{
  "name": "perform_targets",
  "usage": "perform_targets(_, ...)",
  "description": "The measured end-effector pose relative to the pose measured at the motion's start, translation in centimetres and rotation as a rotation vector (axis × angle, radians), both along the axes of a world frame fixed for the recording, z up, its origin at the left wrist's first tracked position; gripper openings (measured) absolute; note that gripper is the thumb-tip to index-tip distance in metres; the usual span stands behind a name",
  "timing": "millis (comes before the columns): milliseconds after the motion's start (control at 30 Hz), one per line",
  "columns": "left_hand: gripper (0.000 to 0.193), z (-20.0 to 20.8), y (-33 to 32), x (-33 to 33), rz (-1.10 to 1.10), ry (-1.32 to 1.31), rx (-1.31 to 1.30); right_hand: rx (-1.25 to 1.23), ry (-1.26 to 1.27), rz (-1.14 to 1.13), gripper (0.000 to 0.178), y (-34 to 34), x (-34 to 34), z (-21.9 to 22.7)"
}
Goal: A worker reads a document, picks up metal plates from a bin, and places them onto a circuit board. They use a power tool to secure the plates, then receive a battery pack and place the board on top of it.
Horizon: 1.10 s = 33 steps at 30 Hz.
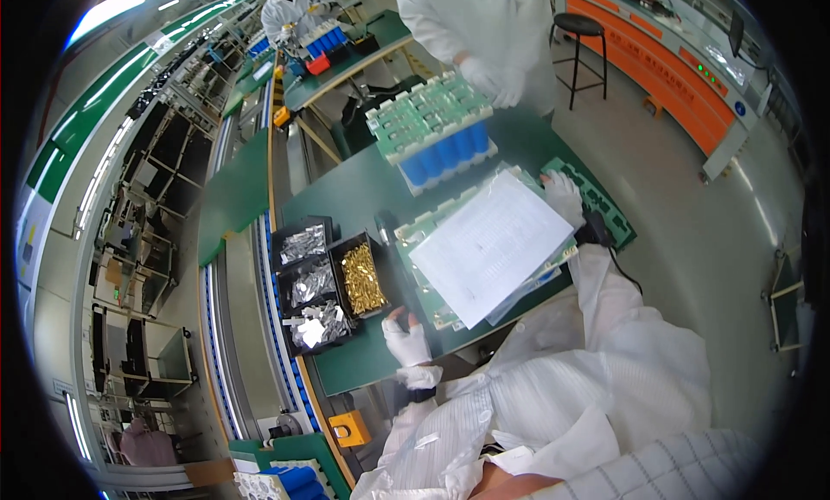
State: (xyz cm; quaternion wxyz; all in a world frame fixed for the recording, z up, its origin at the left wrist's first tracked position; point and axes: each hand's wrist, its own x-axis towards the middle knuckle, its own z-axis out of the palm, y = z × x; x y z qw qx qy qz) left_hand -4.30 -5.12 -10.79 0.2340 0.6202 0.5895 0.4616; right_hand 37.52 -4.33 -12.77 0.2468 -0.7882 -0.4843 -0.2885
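My left hand, in a white glove with bare fingertips, is at the table's near edge beside the parts bins, its fingers apart and nothing in them. My right hand, gloved alike, lies with fingers stretched out between a printed paper sheet and a slotted green board. The sheet rests on a battery pack with a green and cream top, hiding most of it. Beyond stands another pack with blue cells, next to a co-worker's gloved hands.
Black bins hold silvery metal parts and brass-coloured pieces. A conveyor runs along the left, with a yellow switch box near me. Another person works at a far table. A black stool stands at the back right.
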Motion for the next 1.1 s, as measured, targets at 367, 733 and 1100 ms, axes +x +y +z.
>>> perform_targets(367, 0.022, 0.1, 0.0, 0.7, 0.011, 0.028, 0.036, -0.126, 0.186, -0.018, 0.029, 0.1, 0.8, -0.3)
perform_targets(733, 0.022, 0.0, -1.0, -0.9, 0.121, 0.123, 0.111, -0.425, 0.527, 0.014, 0.036, 1.0, -2.2, 3.2)
perform_targets(1100, 0.024, 1.3, -0.8, 1.2, 0.056, 0.061, 0.058, 0.423, 1.102, 0.239, 0.031, -4.0, 4.0, 0.2)
